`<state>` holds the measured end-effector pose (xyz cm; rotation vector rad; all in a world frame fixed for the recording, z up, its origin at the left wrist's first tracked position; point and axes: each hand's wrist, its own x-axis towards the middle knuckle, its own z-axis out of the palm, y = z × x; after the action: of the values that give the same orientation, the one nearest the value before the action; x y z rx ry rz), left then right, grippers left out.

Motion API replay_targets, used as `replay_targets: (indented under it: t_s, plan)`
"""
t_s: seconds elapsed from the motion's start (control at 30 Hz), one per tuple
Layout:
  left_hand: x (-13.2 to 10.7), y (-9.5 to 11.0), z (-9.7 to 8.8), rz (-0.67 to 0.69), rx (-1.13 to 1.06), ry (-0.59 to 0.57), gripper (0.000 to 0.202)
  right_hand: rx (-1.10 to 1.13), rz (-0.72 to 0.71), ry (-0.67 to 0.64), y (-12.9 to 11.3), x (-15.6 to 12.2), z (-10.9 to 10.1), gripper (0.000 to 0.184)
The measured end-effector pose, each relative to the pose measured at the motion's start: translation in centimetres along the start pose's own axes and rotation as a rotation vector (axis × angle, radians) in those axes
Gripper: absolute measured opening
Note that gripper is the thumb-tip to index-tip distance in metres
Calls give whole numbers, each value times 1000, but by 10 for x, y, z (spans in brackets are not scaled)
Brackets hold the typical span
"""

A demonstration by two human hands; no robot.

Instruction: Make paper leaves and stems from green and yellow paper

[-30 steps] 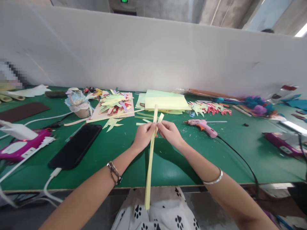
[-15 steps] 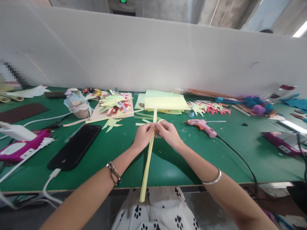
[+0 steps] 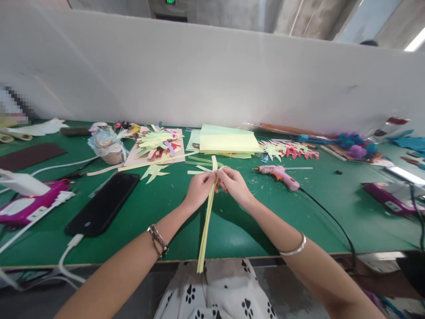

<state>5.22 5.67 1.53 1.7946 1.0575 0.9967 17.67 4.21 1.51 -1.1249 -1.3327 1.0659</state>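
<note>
Pale yellow paper strips (image 3: 207, 226) hang from between my two hands toward my lap, past the table's front edge. My left hand (image 3: 200, 188) pinches them with thumb and finger. My right hand (image 3: 232, 184) meets it fingertip to fingertip and is closed on the strips too. A short strip end sticks up above the fingertips, and another bit curves over my right fingers. Just where the strips cross or fold is hidden by my fingers. Beyond my hands lies a stack of yellow and green paper sheets (image 3: 229, 142), with a few loose strips near it.
A pink glue gun (image 3: 280, 176) with a black cord lies at right. At left are a charging black phone (image 3: 104, 204), a purple power strip (image 3: 33, 201) and a heap of cut paper (image 3: 159, 144). Red and green paper chains (image 3: 292, 149) lie behind. A white partition (image 3: 212, 79) closes the back.
The strips have slid slightly toward the far side and their hanging ends have swung a little right and up. The end above my fingertips looks shorter. Both hands stay nearly in place.
</note>
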Motion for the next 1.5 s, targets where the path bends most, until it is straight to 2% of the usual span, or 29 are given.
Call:
replay_targets:
  t_s: [0.3,0.53,0.7,0.93,1.1,1.17,1.3,1.5]
  plan:
    - [0,-6,5,-24,-34,99,44,-11,-25,2,0,0,3,32]
    - [-1,-5,4,32,20,193,47,26,8,20,2,-1,5,25]
    - [-1,-3,4,15,-32,52,45,52,-15,108,3,0,2,29]
    - [-1,-2,1,70,99,138,43,14,-48,-3,-2,0,4,34]
    - [0,0,-1,60,33,181,44,-6,-40,-10,0,-1,3,32]
    - [1,0,-1,45,2,160,45,4,-42,8,1,-1,2,33]
    - [2,-2,-1,32,-21,35,45,40,-45,58,-1,-1,2,34]
    - [1,-4,-1,47,30,60,43,1,-28,-4,-2,-1,2,34]
